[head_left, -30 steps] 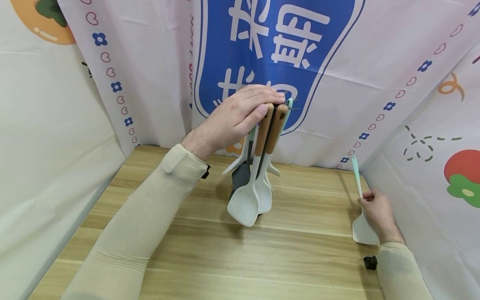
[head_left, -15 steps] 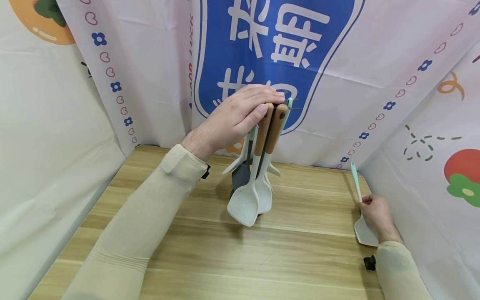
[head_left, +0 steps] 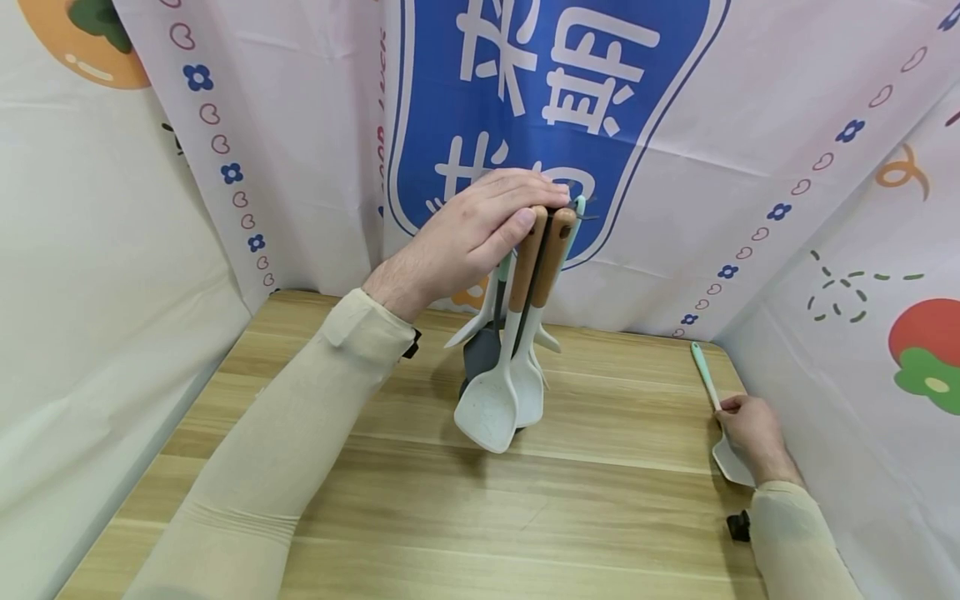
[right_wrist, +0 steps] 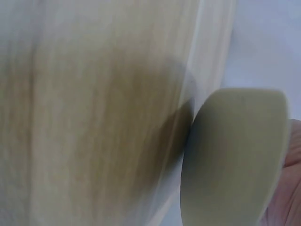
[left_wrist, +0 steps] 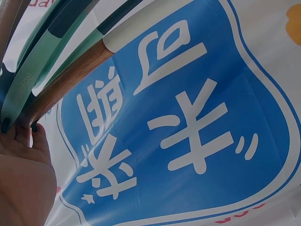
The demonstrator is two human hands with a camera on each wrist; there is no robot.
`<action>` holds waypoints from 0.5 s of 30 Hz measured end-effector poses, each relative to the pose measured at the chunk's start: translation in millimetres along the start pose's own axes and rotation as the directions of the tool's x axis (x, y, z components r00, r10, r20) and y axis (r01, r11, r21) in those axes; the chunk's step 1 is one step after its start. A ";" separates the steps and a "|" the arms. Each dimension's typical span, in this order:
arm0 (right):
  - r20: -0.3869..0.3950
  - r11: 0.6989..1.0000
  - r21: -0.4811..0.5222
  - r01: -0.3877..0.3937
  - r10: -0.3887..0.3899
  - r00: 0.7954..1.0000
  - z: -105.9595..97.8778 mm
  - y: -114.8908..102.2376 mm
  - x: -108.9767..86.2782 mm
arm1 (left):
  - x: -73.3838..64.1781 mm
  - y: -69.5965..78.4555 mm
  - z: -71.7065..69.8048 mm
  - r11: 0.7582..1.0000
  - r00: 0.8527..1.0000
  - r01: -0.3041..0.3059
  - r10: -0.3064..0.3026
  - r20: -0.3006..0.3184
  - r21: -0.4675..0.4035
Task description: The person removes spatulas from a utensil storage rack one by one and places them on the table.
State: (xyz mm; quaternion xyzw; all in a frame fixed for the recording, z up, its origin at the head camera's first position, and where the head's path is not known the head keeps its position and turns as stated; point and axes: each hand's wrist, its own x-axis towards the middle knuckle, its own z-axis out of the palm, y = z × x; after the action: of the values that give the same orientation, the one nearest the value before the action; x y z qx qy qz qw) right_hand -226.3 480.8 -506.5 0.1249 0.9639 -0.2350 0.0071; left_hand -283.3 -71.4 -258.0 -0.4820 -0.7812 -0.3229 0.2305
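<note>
On top of a utensil rack hung with several kitchen tools, my left hand rests, its fingers stretched across the top and its thumb beside a wooden handle. Two white-headed tools with wooden handles hang at the front; the bowl of a white ladle-like one faces me. A dark grey tool head hangs behind. In the left wrist view, mint handles meet the hand's fingertips. At the table's right side my right hand pinches a white spatula with a mint handle. The right wrist view shows its blade close up.
The wooden table ends at a printed cloth backdrop behind the rack. Another cloth wall stands close by the right hand, and one runs along the left.
The spatula's handle end has come down and swung slightly left, and its blade has turned, while my right hand shifts only a little. The left hand and the rack have stayed still.
</note>
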 end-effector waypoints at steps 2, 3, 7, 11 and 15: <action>-0.001 1.000 -0.007 -0.004 0.004 1.000 0.3 -0.3 -0.4 | 0.2 -0.1 0.0 1.000 1.000 0.002 -0.002 0.002 -0.001; -0.003 1.000 -0.010 -0.004 0.004 1.000 0.3 -0.3 -0.5 | 0.2 -0.1 -0.1 1.000 1.000 0.002 -0.002 0.002 -0.001; 0.003 1.000 -0.008 -0.012 0.012 1.000 -0.1 -0.3 0.6 | 0.1 -0.6 -0.1 1.000 1.000 0.007 -0.007 0.003 -0.003; 0.009 1.000 -0.004 -0.009 0.009 1.000 -1.3 -1.4 1.0 | 0.7 -1.3 1.0 1.000 1.000 0.001 -0.001 -0.002 -0.005; 0.002 1.000 -0.003 0.000 0.000 1.000 -5.1 -9.1 0.8 | 1.2 -1.1 1.0 1.000 1.000 0.000 0.000 -0.001 -0.002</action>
State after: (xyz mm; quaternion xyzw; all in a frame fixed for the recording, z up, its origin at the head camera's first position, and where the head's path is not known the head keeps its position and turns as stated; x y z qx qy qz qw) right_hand -229.1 475.6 -498.0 0.1246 0.9642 -0.2339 0.0084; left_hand -284.9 -70.3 -258.2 -0.4820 -0.7807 -0.3242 0.2303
